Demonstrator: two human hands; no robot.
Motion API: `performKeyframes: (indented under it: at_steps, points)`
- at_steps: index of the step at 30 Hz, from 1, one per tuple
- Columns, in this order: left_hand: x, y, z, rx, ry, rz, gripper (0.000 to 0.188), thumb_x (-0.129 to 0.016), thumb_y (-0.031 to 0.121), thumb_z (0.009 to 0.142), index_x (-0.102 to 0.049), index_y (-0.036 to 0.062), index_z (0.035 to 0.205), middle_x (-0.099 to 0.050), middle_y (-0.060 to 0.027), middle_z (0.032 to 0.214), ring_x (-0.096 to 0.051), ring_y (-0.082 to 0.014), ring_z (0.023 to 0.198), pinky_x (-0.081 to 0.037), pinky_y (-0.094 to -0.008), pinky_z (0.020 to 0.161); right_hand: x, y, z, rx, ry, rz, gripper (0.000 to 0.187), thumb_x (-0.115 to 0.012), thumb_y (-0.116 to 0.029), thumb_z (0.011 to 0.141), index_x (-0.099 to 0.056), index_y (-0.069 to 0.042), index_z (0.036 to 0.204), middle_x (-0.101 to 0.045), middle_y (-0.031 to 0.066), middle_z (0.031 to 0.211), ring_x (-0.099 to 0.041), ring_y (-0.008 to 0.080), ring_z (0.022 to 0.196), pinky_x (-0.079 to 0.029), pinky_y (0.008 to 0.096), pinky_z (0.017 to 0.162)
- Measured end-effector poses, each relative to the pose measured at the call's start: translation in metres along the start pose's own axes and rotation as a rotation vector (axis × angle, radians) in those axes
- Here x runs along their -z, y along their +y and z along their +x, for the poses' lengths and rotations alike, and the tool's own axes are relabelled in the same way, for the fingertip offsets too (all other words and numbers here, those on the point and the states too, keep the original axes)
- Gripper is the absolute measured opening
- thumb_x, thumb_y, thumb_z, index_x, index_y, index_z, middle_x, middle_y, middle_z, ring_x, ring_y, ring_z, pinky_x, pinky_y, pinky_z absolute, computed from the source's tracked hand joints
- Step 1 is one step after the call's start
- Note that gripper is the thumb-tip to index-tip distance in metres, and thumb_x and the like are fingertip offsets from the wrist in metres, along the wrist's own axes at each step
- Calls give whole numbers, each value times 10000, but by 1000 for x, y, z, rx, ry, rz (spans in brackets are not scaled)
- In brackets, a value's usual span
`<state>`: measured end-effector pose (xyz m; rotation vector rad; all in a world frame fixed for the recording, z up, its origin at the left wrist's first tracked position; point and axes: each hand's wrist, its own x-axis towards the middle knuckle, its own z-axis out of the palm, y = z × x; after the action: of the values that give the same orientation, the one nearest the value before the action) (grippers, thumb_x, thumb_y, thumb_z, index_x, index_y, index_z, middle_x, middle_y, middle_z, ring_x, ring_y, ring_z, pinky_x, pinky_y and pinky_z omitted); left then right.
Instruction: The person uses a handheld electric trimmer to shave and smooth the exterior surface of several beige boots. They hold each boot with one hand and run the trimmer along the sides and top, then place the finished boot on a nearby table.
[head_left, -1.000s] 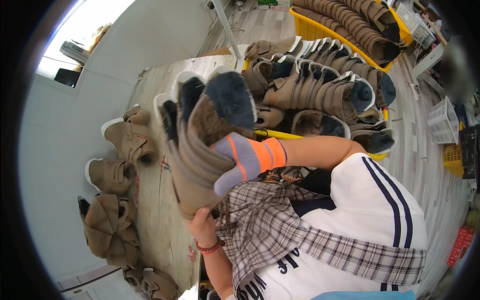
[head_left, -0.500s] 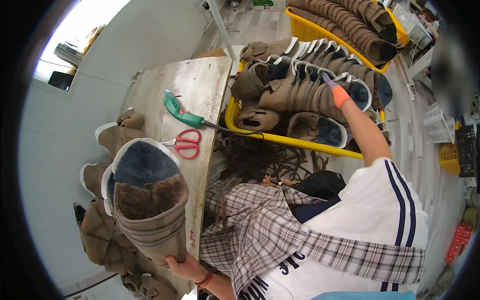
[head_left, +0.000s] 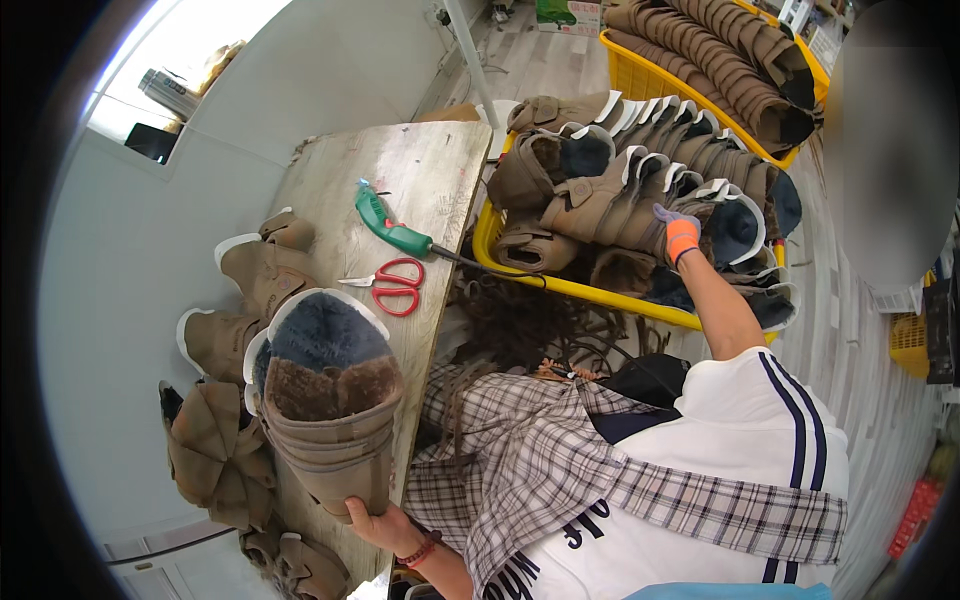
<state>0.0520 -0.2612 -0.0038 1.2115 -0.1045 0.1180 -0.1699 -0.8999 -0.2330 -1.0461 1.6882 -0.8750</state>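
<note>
My left hand [head_left: 385, 528], with a red bracelet at the wrist, grips the lower end of a nested stack of brown boot uppers [head_left: 335, 455]. Its top opening shows brown fur and dark blue lining with a white edge. The stack leans over the near part of the table. My right hand [head_left: 682, 236], in an orange and purple glove, is among the boot uppers [head_left: 600, 210] in the yellow crate [head_left: 610, 300]. Its fingers are closed at a blue-lined upper [head_left: 737, 228]; the fingertips are partly hidden.
On the wooden table [head_left: 400, 155] lie a green corded power cutter [head_left: 390, 228] and red-handled scissors [head_left: 395, 288]. More uppers [head_left: 265, 275] stand along the wall side. Dark scraps [head_left: 520, 325] lie below the crate. Another yellow crate [head_left: 640, 75] of brown pieces stands behind.
My right hand has drawn back toward me within the crate, and the uppers around it have shifted. My left hand still holds its stack. The whole view has moved slightly.
</note>
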Motion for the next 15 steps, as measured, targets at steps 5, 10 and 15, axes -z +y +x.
performKeyframes:
  at_steps: [5,10,15]
  points:
    - [29,-5,12,40,87,79,585,-594,305,888,-385,-16,1331,-478,-128,1296,-499,-276,1127,-439,-402,899,6,-6,49,105,-124,149,415,-772,-305,738,-646,89,719,-671,131,808,-576,149,716,-462,279,716]
    - [50,-13,13,-129,72,286,463,-612,241,880,-475,9,1256,-555,-129,1177,-555,-247,985,-465,-336,757,32,-47,35,966,-249,-681,238,-469,-77,882,-670,7,980,-653,134,1069,-613,175,952,-446,265,877]
    - [43,-7,3,-223,100,612,371,-607,156,883,-523,-34,1191,-559,-144,1154,-545,-231,963,-470,-341,800,50,-76,20,686,-651,-166,410,-345,-63,876,-572,36,1203,-592,125,1216,-539,160,1119,-338,271,1022]
